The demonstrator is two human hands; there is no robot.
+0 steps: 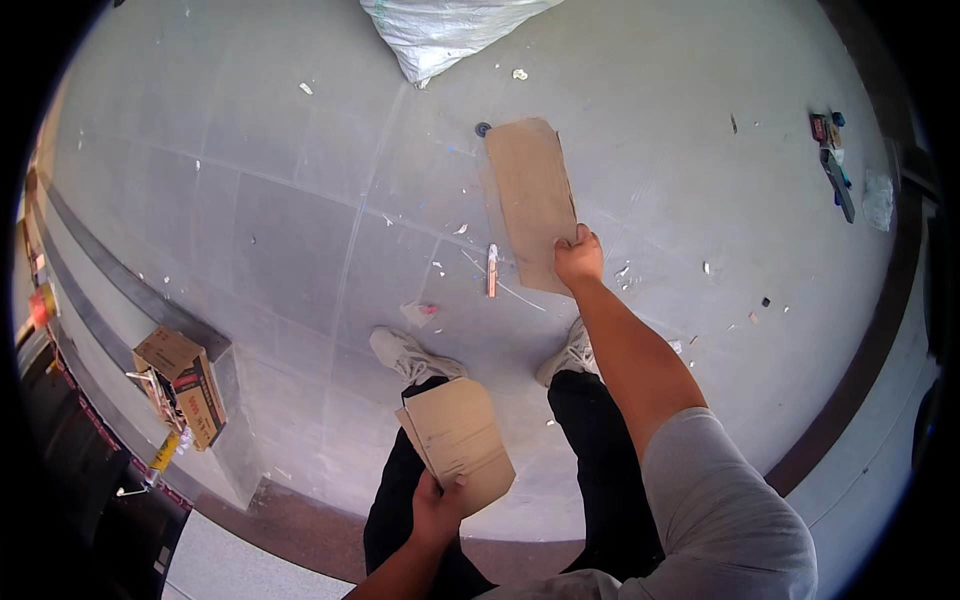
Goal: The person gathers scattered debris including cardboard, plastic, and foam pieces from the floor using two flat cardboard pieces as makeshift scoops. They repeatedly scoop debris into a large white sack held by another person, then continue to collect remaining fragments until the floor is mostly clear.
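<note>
My right hand [579, 258], arm stretched forward, grips the near right edge of a long brown cardboard piece [530, 190]. Its thumb lies on top and the fingers are curled at the edge. Close to my body, my left hand [438, 503] pinches a small stack of cardboard pieces [462, 440] by its lower edge, over my left leg. The sheets in that stack are slightly fanned, with cut corners. Whether the long piece touches the floor I cannot tell.
A white woven sack [450, 30] stands at the far edge. Between my shoes and the long cardboard lies a narrow tube-like item [492, 271]. Scraps litter the grey floor [290, 220]. An open carton [185, 380] is at left; small dark items [835, 170] lie far right.
</note>
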